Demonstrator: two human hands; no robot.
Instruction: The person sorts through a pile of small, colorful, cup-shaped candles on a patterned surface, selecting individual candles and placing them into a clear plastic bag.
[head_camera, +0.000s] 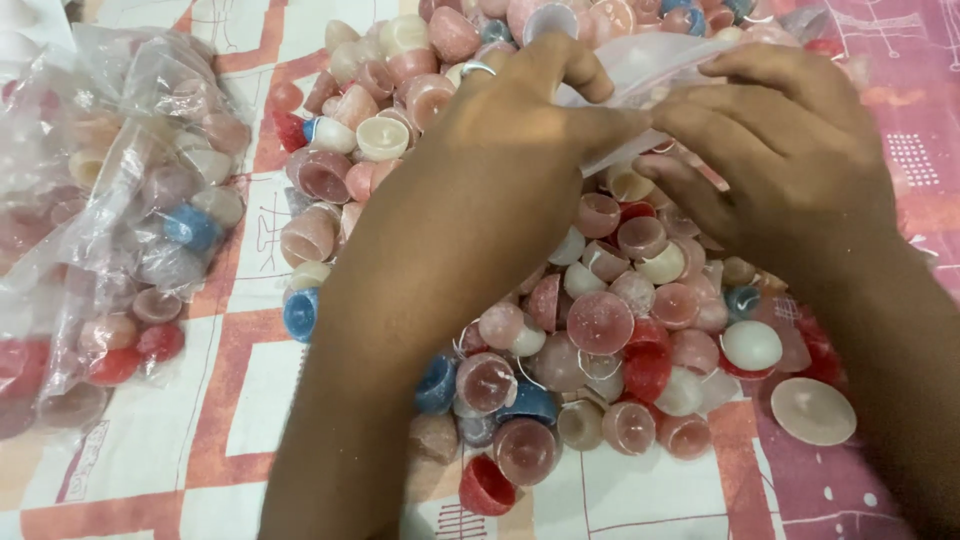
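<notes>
Both hands, left hand (500, 130) and right hand (770, 150), pinch the clear plastic bag (640, 60) above the wax candles (600, 320); hold its mouth, probably open, taut and level.

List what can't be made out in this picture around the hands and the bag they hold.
- Clear bag, head view: its mouth and contents are hidden by the left hand and right hand.
- Candles under both forearms: covered, so they cannot be counted.
- Filled bags at left: cut off by the edge, and glare blurs the pieces inside.
- Pile's far end: cut off by the top edge.
</notes>
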